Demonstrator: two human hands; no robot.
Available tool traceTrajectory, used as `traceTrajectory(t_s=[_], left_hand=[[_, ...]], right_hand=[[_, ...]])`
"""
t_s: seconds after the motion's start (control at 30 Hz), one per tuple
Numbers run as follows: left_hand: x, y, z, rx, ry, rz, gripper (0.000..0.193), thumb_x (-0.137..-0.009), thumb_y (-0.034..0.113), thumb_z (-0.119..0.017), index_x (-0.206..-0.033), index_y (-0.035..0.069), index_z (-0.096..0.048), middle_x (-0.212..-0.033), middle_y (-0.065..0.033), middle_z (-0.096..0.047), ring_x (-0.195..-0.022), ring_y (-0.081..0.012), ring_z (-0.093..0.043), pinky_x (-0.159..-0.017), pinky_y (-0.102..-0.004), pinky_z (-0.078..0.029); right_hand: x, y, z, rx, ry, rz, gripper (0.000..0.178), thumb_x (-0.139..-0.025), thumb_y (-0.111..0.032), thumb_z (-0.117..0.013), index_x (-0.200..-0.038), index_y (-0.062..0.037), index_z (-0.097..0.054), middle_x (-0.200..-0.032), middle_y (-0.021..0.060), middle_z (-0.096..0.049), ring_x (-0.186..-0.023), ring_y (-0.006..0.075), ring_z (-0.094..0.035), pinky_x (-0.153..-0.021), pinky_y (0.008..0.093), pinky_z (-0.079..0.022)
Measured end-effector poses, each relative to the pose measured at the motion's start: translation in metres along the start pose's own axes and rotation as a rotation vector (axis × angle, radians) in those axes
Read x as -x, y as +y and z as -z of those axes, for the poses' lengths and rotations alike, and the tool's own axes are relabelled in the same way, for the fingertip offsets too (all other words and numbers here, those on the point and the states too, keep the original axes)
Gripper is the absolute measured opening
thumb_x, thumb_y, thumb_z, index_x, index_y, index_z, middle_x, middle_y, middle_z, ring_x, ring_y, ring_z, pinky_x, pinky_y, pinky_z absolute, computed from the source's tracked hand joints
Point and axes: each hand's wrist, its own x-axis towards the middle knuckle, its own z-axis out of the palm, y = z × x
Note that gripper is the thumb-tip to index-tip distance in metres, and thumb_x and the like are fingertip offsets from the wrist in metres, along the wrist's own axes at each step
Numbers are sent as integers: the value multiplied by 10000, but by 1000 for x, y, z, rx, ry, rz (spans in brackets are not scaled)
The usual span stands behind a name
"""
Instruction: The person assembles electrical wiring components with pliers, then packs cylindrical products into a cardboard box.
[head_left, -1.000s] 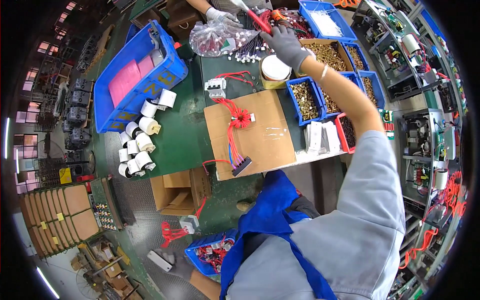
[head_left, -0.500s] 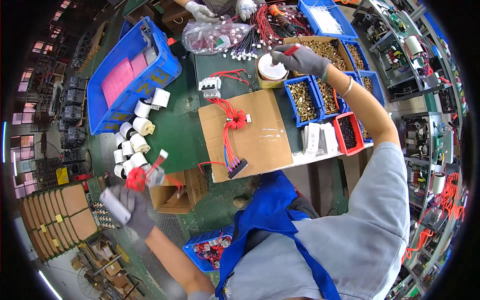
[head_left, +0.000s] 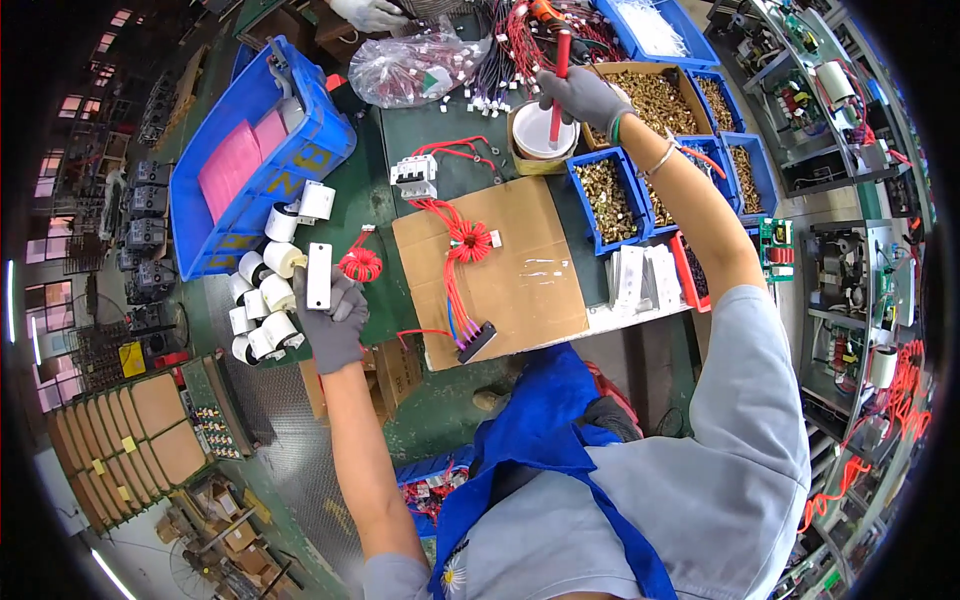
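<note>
In my gloved left hand (head_left: 338, 318) is a flat white rectangular plate (head_left: 318, 276), held upright beside the white cylindrical parts. Just past those fingers sits a red wire coil (head_left: 360, 264) with a small white connector; whether I hold it too, I cannot tell. My gloved right hand (head_left: 588, 102) grips a red-handled stick (head_left: 561, 88), its lower end inside a white tub (head_left: 540, 137). On the cardboard sheet (head_left: 535, 300) lies a red wire harness (head_left: 470, 240), running from a white circuit breaker (head_left: 414, 177) to a black terminal strip (head_left: 477, 342).
White cylindrical parts (head_left: 282, 222) cluster at the left below a blue crate (head_left: 185, 200). Blue bins of brass fittings (head_left: 605, 200) and stacked white plates (head_left: 640, 278) stand at the right. A bag of wires (head_left: 415, 70) lies near another person's gloved hand (head_left: 370, 14).
My left hand has moved up and right with the white plate, bringing it over the bench. The red stick in my right hand has turned upright, its lower end in the tub.
</note>
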Motion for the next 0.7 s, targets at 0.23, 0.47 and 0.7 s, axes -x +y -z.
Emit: traceTrajectory(t_s=[0.23,0.47,0.7], left_hand=[[2,-5,2,78,3,-3,263,-896,263,-569,-846,5,-574,-724,-98,-579,-422,-76,-349,-303,-191,-251],[3,-12,6,94,77,-27,210,-887,204,-560,-824,5,-537,-697,-95,-528,-472,-92,-391,-305,-184,-276],[13,-16,4,154,156,-41,171,-861,161,-542,-754,27,-535,-568,-32,-461,-391,-92,-328,-285,-195,-238]], right_hand=[[-4,35,11,-342,112,-205,552,-888,-472,-414,-835,1,-694,-571,58,-594,-482,134,-536,-478,275,-410],[11,52,1,-695,245,-273,544,-891,-449,-421,-847,25,-684,-576,70,-596,-415,95,-459,-403,217,-351],[59,77,23,-1159,348,-323,378,-919,-382,-439,-988,-43,-592,-581,-27,-433,-436,54,-313,-376,193,-241]])
